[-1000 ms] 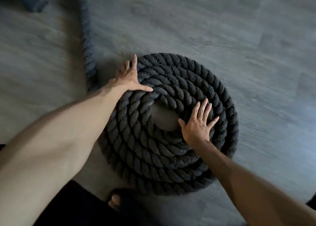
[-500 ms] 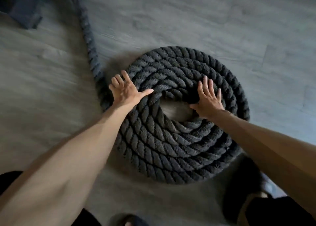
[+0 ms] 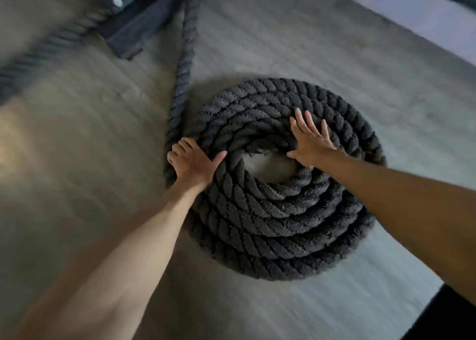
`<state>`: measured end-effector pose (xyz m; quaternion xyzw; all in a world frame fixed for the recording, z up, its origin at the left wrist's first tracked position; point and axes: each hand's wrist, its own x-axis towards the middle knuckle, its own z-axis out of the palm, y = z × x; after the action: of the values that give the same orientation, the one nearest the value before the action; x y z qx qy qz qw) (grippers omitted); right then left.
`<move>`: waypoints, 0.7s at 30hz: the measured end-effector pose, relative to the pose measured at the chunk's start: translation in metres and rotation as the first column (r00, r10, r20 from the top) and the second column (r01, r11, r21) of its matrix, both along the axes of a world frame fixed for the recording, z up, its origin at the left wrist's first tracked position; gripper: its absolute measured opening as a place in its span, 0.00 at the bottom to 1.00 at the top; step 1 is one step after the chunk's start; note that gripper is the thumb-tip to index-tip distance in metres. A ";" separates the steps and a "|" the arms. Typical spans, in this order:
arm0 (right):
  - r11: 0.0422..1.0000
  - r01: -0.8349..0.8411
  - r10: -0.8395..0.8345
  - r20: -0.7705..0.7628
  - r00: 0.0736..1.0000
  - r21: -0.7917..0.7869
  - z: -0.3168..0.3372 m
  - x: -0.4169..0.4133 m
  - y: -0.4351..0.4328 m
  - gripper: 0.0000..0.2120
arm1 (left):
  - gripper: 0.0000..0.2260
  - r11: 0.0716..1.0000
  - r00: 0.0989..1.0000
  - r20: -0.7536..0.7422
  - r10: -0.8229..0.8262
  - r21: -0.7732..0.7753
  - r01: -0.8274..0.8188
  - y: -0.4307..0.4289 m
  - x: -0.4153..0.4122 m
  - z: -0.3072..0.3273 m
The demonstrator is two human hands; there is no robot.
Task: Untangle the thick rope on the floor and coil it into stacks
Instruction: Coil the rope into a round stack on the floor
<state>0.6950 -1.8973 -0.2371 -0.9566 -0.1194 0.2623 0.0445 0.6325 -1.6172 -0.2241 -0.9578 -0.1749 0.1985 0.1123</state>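
Observation:
A thick black twisted rope lies wound in a round, layered coil (image 3: 278, 226) on the grey floor, with a bare patch of floor in its centre. A loose length of the rope (image 3: 184, 64) runs from the coil's left side up toward the top of the view. My left hand (image 3: 192, 163) rests on the coil's left edge, its fingers bent over the outer turn and the thumb spread inward. My right hand (image 3: 310, 140) lies flat on the upper inner turns, fingers straight and spread.
A dark block-shaped base (image 3: 128, 17) sits on the floor at top left, where the rope leads. Another blurred stretch of rope (image 3: 41, 53) runs off to the left edge. A pale wall or skirting (image 3: 425, 17) borders the floor at top right.
The view has swung, showing more floor and the dark base at the top. My right hand has slid from the coil's lower right round to its upper inner turns. My left hand stays on the left edge.

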 end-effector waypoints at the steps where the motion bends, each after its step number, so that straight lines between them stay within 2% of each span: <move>1: 0.999 -0.032 0.032 0.015 0.999 -0.004 0.000 0.015 0.000 0.47 | 0.54 1.000 0.999 -0.011 0.031 0.008 -0.030 -0.004 0.004 0.000; 5: 0.996 -0.093 0.092 0.082 0.992 0.006 -0.003 0.055 0.003 0.45 | 0.53 0.989 0.988 -0.046 0.150 0.004 -0.150 -0.020 0.017 0.004; 9: 0.996 -0.064 0.052 0.182 0.982 0.061 -0.013 0.044 0.004 0.40 | 0.52 0.976 0.978 -0.029 0.206 -0.069 -0.208 -0.022 0.025 0.005; 11: 0.997 -0.029 0.016 0.164 0.986 0.073 -0.010 0.036 0.005 0.38 | 0.51 0.971 0.973 -0.074 0.219 -0.084 -0.224 -0.018 0.027 0.012; 13: 0.983 0.144 -0.157 0.124 0.980 0.111 -0.005 0.018 0.009 0.40 | 0.47 0.991 0.988 -0.076 0.132 -0.022 -0.134 -0.013 0.031 0.017; 15: 0.907 0.407 -0.417 0.095 0.904 0.108 -0.005 -0.010 0.014 0.45 | 0.38 0.999 0.996 0.080 -0.045 0.019 0.043 -0.014 0.048 0.019; 17: 0.793 0.601 -0.605 0.007 0.797 0.100 -0.001 -0.045 0.015 0.49 | 0.35 0.985 0.977 0.163 -0.136 -0.081 0.151 -0.024 0.074 0.019; 18: 0.755 0.648 -0.651 -0.004 0.759 0.102 -0.001 -0.058 0.013 0.50 | 0.36 0.974 0.975 0.165 -0.148 -0.147 0.173 -0.031 0.092 0.020; 21: 0.732 0.679 -0.677 -0.050 0.734 0.063 -0.004 -0.061 0.013 0.51 | 0.41 0.940 0.977 0.115 -0.182 -0.272 0.207 -0.050 0.152 0.025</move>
<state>0.6336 -1.8841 -0.2406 -0.9287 0.2278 0.2345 0.1751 0.7841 -1.6672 -0.1995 -0.9844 -0.0540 0.1668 -0.0144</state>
